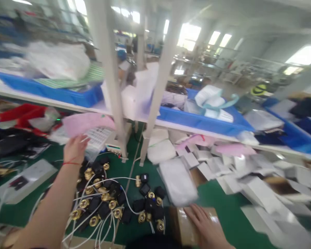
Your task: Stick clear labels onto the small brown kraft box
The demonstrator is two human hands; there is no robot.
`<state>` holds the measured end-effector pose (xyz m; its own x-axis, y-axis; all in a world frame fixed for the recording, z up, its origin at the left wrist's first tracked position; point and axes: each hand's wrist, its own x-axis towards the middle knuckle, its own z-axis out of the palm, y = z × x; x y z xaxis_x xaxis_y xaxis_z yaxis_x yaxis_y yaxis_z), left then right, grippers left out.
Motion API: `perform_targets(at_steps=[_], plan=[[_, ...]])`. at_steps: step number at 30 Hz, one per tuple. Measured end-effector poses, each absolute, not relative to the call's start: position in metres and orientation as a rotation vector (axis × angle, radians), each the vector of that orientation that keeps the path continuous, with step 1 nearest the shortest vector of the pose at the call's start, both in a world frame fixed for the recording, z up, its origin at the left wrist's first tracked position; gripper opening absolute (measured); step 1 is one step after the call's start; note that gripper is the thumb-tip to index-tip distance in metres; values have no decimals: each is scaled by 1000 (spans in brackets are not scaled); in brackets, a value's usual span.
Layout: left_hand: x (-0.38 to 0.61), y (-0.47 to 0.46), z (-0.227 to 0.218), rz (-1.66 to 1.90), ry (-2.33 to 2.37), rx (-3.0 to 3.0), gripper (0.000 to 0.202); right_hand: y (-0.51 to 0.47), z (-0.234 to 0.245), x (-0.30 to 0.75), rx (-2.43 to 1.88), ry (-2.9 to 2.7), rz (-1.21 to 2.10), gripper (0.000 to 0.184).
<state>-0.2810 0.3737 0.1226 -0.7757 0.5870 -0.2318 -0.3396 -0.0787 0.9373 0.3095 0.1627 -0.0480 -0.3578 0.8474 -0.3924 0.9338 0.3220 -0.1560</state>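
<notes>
My left hand (pixel 75 149), with a red string round the wrist, reaches forward over the green table and grips the edge of a pink sheet of paper (pixel 88 123) and a white printed form (pixel 98 137). My right hand (pixel 206 223) lies flat with fingers stretched out on a brown cardboard box (pixel 182 224) wrapped in tape at the near edge. Between my arms lies a heap of black-and-brass valves (pixel 106 199) with white cables. The picture is smeared by motion.
A white shelf on white posts (pixel 111 79) carries blue trays (pixel 204 122) with bags and papers. Flat white packets (pixel 177 181) and small white boxes (pixel 251 180) litter the right side. A white device (pixel 23 180) and dark cables sit at the left.
</notes>
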Motion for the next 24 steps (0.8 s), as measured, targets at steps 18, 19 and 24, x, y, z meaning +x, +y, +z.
perform_targets(at_steps=[18,19,24], plan=[[25,162,-36,391,1349,1083,77,139,-69,395,3056,1527,-1517,65],[39,155,-41,362,1333,1106,79,136,-70,397,3026,1550,-1580,64],[94,133,-61,331,1393,1170,87,121,-75,412,2847,1648,-1849,69]])
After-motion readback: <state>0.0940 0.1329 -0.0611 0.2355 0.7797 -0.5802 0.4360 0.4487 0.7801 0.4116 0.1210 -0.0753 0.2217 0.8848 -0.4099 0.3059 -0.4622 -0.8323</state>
